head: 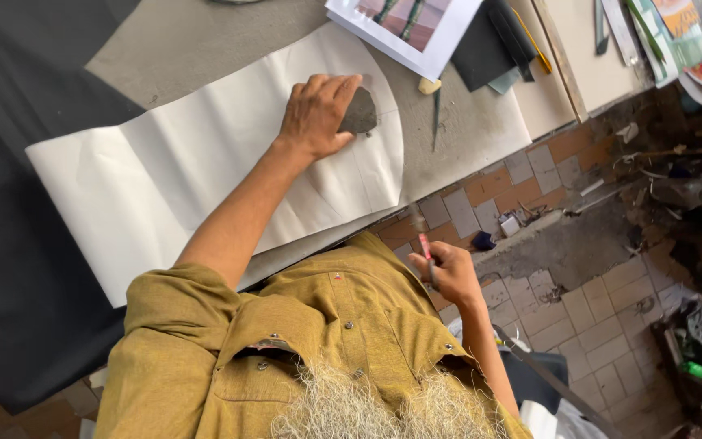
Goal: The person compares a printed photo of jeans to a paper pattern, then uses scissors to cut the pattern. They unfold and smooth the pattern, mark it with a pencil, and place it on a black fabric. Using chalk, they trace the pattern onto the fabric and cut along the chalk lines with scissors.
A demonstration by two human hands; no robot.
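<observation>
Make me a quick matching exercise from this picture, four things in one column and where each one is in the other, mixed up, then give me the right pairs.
Things:
1. dark grey piece
2. red pencil
3. white paper sheet
4. yellow pencil

Places:
A. spread across the grey table top
B. in the grip of the right hand, off the table edge
C. under the fingers of the left hand
D. at the far edge of the table, beside a black sheet

Pairs: 1-C, 2-B, 3-A, 4-D
</observation>
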